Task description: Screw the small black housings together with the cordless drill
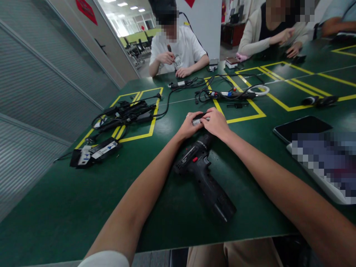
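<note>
Drill (204, 174), the landmark here, lies on its side on green tabletop (155, 222): matte blk body, white lettering along it, sm. red button nr. trigger, pale markings round chuck collar, grip slanting back toward the wearer & to the right. Just beyond its chuck is the held part (198, 121), sm., dark on top w/ silvery-white side facing the wearer; rest hidden by fingers, so can't tell exact shape. L hand (189, 126) pinches its left end, fingers curled; R hand (217, 123) pinches its right end. Left of drill: blk cable bundle (133, 113), partly inside yellow tape (152, 126). Beyond drill, slightly right: corded tool (230, 95) w/ blue & red bits. Right of drill, well apart: dark-screened phone (302, 128). Far beyond drill: co-worker (179, 52) in white tee, holding dark-handled tool (169, 48).
</note>
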Demonstrator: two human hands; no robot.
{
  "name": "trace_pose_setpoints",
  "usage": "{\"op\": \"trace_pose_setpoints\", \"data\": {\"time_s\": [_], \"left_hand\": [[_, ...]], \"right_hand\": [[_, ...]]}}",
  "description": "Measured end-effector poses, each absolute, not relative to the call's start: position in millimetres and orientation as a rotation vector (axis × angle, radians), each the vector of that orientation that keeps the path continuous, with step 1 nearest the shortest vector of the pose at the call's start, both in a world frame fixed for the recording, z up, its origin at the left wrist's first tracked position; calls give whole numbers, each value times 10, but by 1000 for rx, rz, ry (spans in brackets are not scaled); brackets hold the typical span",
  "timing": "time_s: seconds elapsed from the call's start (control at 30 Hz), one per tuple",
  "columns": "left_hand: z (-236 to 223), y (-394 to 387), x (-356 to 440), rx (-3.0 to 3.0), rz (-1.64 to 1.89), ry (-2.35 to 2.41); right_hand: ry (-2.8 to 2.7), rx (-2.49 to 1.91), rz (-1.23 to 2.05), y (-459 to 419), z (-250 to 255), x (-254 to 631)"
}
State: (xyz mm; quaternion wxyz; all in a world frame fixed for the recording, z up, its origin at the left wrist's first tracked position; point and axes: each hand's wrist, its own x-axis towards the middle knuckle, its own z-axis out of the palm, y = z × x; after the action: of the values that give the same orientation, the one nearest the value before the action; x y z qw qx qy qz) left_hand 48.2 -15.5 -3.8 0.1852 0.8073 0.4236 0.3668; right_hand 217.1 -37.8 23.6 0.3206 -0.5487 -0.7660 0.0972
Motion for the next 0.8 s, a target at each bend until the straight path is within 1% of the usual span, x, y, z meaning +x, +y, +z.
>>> {"op": "trace_pose_setpoints", "data": {"time_s": [0.1,0.17,0.2,0.3,0.4,0.43,0.63,0.8], "left_hand": [[-46,-128,473,2262,1032,1189],[-44,-118,470,2249,1035,1184],[-41,-118,471,2241,1033,1189],[-27,-132,478,2186,1021,1246],[-26,-142,482,2120,1046,1293],[-29,-141,481,2108,1054,1296],[-35,-128,462,2119,1047,1277],[-36,-109,448,2118,1036,1271]], "right_hand": [[-2051,-1405,113,-585,420,2194],[-2081,-1407,-4,-875,619,2209],[-2142,-1429,1,-1061,722,2208],[-2437,-1512,228,-1672,936,2155],[-2558,-1622,513,-2111,942,2055],[-2551,-1650,548,-2187,914,2021],[-2508,-1701,620,-2213,773,1884],[-2469,-1658,619,-2151,700,2034]]}}
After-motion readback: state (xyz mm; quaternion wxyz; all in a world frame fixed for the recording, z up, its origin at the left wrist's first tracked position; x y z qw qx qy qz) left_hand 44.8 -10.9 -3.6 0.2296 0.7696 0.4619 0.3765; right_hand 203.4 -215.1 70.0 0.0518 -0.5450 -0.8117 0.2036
